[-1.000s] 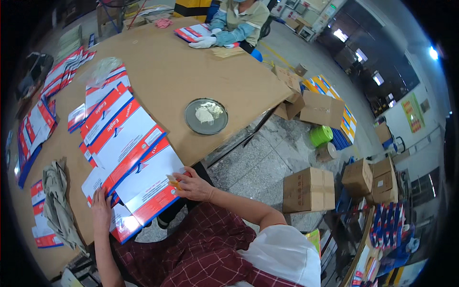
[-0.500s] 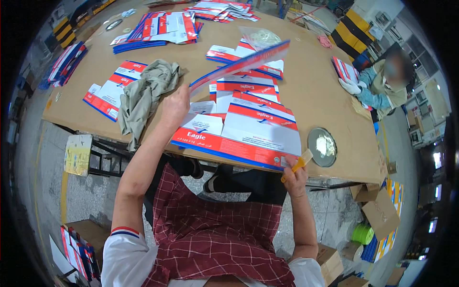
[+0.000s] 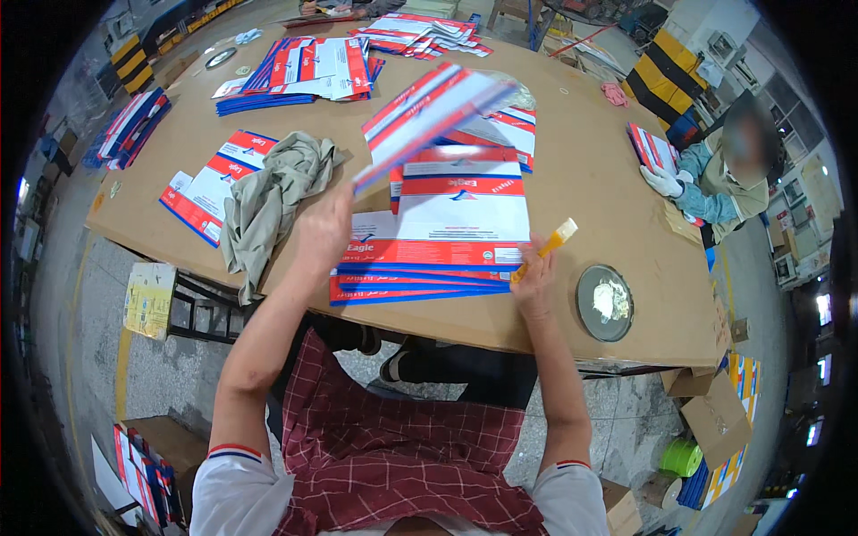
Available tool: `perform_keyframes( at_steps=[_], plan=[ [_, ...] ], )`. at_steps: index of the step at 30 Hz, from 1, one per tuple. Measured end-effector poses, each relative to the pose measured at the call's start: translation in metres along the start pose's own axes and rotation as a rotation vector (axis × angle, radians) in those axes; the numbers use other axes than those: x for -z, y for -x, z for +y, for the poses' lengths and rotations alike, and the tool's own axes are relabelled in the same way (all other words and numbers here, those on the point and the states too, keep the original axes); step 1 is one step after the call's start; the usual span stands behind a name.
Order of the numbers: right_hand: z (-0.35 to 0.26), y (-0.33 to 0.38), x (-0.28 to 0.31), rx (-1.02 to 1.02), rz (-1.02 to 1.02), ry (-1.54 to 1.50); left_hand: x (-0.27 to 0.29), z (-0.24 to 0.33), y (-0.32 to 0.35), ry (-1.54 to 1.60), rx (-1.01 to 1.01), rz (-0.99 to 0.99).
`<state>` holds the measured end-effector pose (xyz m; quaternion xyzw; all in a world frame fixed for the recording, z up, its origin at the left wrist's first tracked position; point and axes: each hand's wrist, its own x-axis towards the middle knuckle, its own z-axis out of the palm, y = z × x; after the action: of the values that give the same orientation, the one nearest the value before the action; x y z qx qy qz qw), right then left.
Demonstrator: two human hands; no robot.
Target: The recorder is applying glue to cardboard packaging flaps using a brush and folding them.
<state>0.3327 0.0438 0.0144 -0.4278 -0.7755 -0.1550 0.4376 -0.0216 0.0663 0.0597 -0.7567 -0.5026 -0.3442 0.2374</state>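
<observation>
Your left hand [image 3: 323,230]: gripping carton blank [image 3: 427,116], long axis up-right
Right hand [image 3: 535,281]: clutching yellow-handled brush [image 3: 554,242], bristles likewise
Dish [image 3: 586,302]: white paste [image 3: 610,302]

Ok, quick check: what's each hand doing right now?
Left hand: closed on the near edge of a raised, motion-blurred printed sheet.
Right hand: closed around a yellow brush, beside the stacked sheets.

Raised card [image 3: 427,114] is motion-blurred; we can't read it. Left hand [image 3: 323,234]: its fingers are mostly hidden from us. Card covers part of the bag [image 3: 524,96]. Right hand [image 3: 536,284] hides some brush [image 3: 561,235] handle. Cloth [image 3: 279,183] overlaps a flat box [image 3: 214,188]. Far person [image 3: 335,10]: cut off at top.
</observation>
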Motion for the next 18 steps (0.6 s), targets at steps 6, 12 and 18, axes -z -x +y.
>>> perform_keyframes(
  at_steps=[6,12,18],
  plan=[
    [-0.021,0.016,0.004,-0.419,0.086,0.103,-0.004,0.065,0.046,0.148,-0.134,-0.183],
    [-0.040,0.037,0.009,-0.408,0.479,-0.238,0.002,0.066,0.067,0.036,-0.273,-0.389],
    [-0.081,-0.044,-0.004,-0.305,0.048,-0.695,0.001,0.043,0.067,0.214,-0.185,-0.419]
  ],
)
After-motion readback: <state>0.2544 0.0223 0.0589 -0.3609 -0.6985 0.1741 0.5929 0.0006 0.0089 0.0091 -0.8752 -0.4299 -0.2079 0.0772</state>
